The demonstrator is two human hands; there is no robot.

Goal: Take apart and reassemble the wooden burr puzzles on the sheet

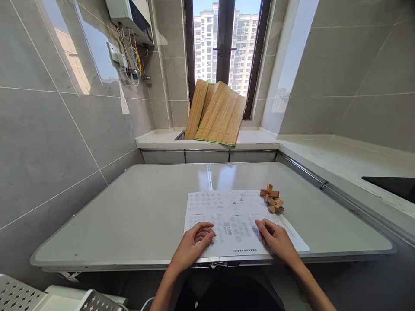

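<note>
A large printed sheet with small diagrams lies flat near the front edge of the white table. On its lower left rests my left hand, fingers loosely curled and apart, with nothing in it. My right hand rests on the sheet's lower right, its fingers bent inward and partly hidden; whether it holds anything cannot be seen. Beyond my right hand, at the sheet's upper right corner, sit wooden interlocking-block pieces: one reddish-brown and lighter ones close beside it. Neither hand touches them.
A folded bamboo mat leans against the window behind the table. A white counter with a dark panel runs along the right. A wall-mounted heater with hoses hangs at upper left. White perforated racks stand at lower left.
</note>
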